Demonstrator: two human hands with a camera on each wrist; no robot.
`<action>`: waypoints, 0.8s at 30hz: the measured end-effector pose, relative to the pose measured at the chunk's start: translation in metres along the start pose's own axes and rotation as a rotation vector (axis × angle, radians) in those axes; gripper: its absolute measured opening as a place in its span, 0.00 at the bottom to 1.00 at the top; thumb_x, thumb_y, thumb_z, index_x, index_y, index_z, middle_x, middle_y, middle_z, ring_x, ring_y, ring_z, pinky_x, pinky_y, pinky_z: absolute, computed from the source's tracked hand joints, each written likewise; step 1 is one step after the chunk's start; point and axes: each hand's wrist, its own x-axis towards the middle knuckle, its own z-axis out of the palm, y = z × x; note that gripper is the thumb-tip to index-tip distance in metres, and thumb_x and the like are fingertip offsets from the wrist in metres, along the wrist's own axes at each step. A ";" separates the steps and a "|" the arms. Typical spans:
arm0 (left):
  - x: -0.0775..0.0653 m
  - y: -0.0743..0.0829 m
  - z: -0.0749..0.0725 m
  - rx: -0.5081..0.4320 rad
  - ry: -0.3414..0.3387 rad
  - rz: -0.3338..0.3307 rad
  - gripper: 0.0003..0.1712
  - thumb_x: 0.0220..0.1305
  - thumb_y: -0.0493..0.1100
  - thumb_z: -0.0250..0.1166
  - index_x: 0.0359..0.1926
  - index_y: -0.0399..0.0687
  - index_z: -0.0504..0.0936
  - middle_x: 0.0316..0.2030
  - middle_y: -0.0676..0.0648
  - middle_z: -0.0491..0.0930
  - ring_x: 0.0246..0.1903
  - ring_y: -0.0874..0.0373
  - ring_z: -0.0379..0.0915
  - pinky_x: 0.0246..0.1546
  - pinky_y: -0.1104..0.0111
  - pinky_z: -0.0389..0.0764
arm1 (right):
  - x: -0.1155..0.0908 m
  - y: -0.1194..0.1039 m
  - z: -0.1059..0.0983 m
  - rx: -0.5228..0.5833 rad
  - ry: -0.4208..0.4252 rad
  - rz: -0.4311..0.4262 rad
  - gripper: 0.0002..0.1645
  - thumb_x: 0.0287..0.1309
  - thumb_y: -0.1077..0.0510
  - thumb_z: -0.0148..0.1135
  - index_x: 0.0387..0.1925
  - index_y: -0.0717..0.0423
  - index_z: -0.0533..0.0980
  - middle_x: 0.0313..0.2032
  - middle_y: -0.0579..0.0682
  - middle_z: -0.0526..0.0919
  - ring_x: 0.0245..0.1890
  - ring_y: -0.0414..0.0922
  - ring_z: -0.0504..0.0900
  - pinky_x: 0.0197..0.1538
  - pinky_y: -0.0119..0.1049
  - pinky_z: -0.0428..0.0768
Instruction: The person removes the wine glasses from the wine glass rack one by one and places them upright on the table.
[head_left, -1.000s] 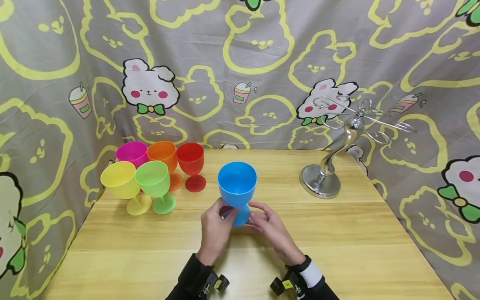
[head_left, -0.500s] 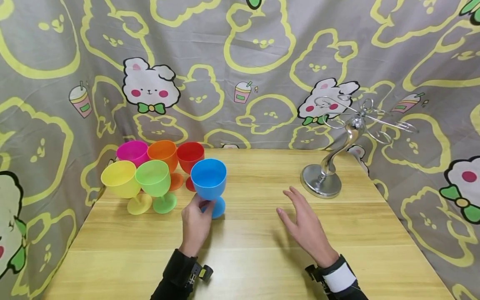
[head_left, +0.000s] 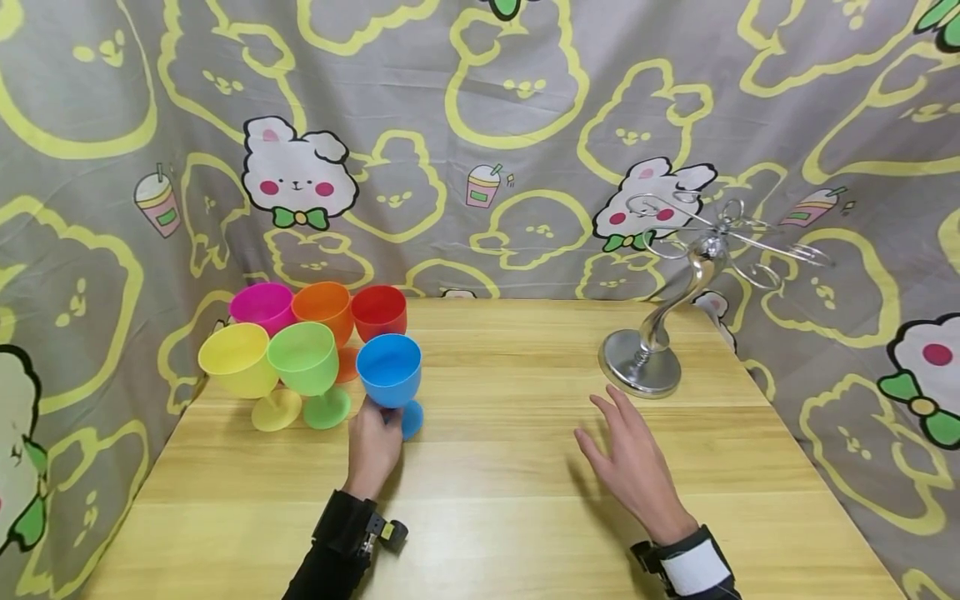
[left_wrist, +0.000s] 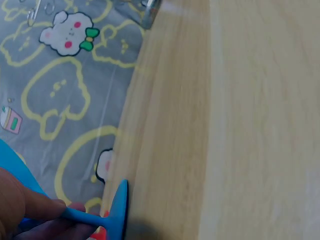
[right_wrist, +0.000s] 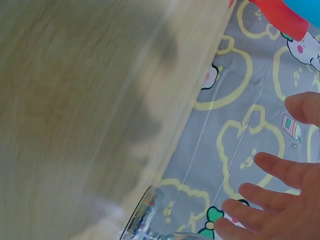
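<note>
My left hand [head_left: 375, 442] pinches the stem of a blue plastic goblet [head_left: 388, 372], which stands upright just right of a green goblet [head_left: 303, 360] and in front of a red goblet [head_left: 379, 311]. In the left wrist view, thumb and fingers close round the thin stem, and the goblet's foot [left_wrist: 119, 210] is seen edge-on near the wood. My right hand [head_left: 633, 462] hovers over the right part of the table with fingers spread and holds nothing. Its fingertips are close to the round base of a chrome stand [head_left: 640, 362].
Behind and left of the green goblet are yellow [head_left: 236, 360], orange [head_left: 324, 308] and magenta [head_left: 261, 306] goblets. The stand carries looping wire arms [head_left: 727, 225] on a curved stem. A printed cloth [head_left: 525, 125] hangs round the wooden table [head_left: 510, 517] at the back and sides.
The blue goblet has gone left in my left hand, from mid-table to beside the green one. My right hand has let go of it and moved right, fingers spreading.
</note>
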 end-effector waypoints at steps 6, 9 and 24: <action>0.008 -0.008 -0.005 -0.012 0.002 -0.003 0.11 0.59 0.38 0.60 0.42 0.39 0.73 0.37 0.39 0.80 0.45 0.43 0.76 0.47 0.51 0.75 | -0.002 0.001 0.001 0.035 -0.023 0.032 0.35 0.54 0.43 0.61 0.57 0.60 0.69 0.64 0.61 0.60 0.61 0.60 0.63 0.57 0.58 0.66; 0.013 -0.011 -0.008 -0.006 -0.004 -0.019 0.13 0.60 0.38 0.60 0.45 0.39 0.72 0.39 0.38 0.79 0.46 0.42 0.75 0.49 0.49 0.73 | -0.002 0.001 0.001 0.047 -0.040 0.048 0.34 0.54 0.43 0.60 0.58 0.59 0.68 0.65 0.60 0.60 0.61 0.59 0.62 0.56 0.59 0.67; 0.021 -0.015 -0.015 -0.022 -0.047 -0.083 0.17 0.63 0.41 0.57 0.51 0.39 0.69 0.47 0.37 0.75 0.53 0.41 0.69 0.55 0.47 0.67 | -0.003 0.001 0.004 0.060 -0.076 0.072 0.33 0.57 0.43 0.58 0.58 0.58 0.68 0.65 0.59 0.60 0.61 0.58 0.63 0.55 0.58 0.68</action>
